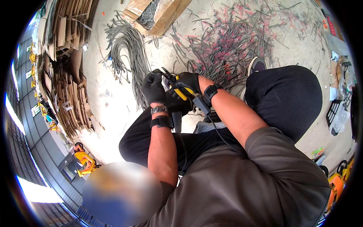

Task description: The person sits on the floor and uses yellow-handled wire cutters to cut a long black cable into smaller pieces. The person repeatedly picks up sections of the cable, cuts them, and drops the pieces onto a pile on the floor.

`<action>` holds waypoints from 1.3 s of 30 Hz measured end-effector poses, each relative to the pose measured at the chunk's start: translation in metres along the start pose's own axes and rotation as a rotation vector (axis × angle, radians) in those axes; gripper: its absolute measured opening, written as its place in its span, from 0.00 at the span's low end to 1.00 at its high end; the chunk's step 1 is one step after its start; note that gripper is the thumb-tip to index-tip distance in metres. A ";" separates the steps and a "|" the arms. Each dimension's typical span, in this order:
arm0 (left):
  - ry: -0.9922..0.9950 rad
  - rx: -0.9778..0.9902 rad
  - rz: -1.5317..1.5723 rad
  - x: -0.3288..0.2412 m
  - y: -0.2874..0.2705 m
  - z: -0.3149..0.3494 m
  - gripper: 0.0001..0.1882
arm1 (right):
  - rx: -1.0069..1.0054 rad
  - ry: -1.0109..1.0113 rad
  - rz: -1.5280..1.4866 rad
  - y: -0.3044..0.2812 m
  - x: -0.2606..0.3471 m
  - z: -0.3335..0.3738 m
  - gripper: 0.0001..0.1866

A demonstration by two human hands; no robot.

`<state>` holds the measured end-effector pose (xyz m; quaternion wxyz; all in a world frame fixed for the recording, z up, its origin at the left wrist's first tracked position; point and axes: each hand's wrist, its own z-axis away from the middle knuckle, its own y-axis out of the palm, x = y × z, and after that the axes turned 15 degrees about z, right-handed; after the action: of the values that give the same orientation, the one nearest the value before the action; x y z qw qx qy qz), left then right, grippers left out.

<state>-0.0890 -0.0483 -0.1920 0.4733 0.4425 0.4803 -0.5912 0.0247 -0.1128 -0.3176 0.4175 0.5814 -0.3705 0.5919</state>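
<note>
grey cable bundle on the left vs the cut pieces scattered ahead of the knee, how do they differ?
The grey cable bundle is long strands lying together in one curved sheaf; the scattered cut pieces are short and lie crisscrossed in every direction. The bundle is all grey; red bits are mixed into the scattered pieces. Both lie on the concrete floor.

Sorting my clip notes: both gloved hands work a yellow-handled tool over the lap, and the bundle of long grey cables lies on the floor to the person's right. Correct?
Not quite: in the head view the grey cables lie to the person's left. The left hand, right hand and yellow-handled tool are as described.
</note>
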 end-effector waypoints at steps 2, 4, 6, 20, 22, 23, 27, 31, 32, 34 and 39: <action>-0.001 -0.031 0.023 0.001 0.002 -0.001 0.01 | 0.011 0.048 -0.099 0.003 -0.004 -0.003 0.11; -0.018 -0.011 0.020 0.003 -0.001 -0.002 0.01 | 0.032 0.201 -0.228 0.006 -0.009 -0.006 0.11; -0.022 -0.011 0.031 0.006 -0.004 -0.003 0.02 | 0.067 0.422 -0.321 0.001 0.002 -0.010 0.10; -0.661 -0.336 0.459 0.018 -0.011 -0.008 0.18 | 0.008 0.592 -0.019 -0.010 0.030 0.001 0.21; -0.909 -0.161 0.452 0.007 0.008 0.001 0.26 | 0.069 0.514 0.213 -0.014 0.036 0.004 0.21; -0.898 -0.125 0.490 0.014 0.013 0.004 0.25 | 0.045 0.461 0.151 -0.008 0.035 0.005 0.21; -0.897 -0.195 0.668 0.037 0.018 0.009 0.16 | -0.045 0.512 0.029 -0.004 0.052 0.013 0.22; 0.086 0.322 -0.740 0.022 0.002 0.028 0.07 | -0.045 0.400 0.135 0.003 0.058 0.016 0.22; -0.062 0.255 -0.672 0.010 0.007 0.033 0.08 | -0.021 0.445 0.101 0.000 0.071 0.019 0.23; -0.267 0.206 -0.405 0.014 0.022 0.026 0.09 | -0.076 0.542 0.048 0.009 0.031 0.015 0.23; -0.770 -0.199 0.749 0.037 0.013 0.031 0.14 | 0.081 0.399 0.299 -0.017 0.104 0.024 0.20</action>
<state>-0.0843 -0.0850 -0.2255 0.8328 0.2878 0.1353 -0.4531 0.0517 -0.1217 -0.2134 0.3666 0.4078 -0.3388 0.7646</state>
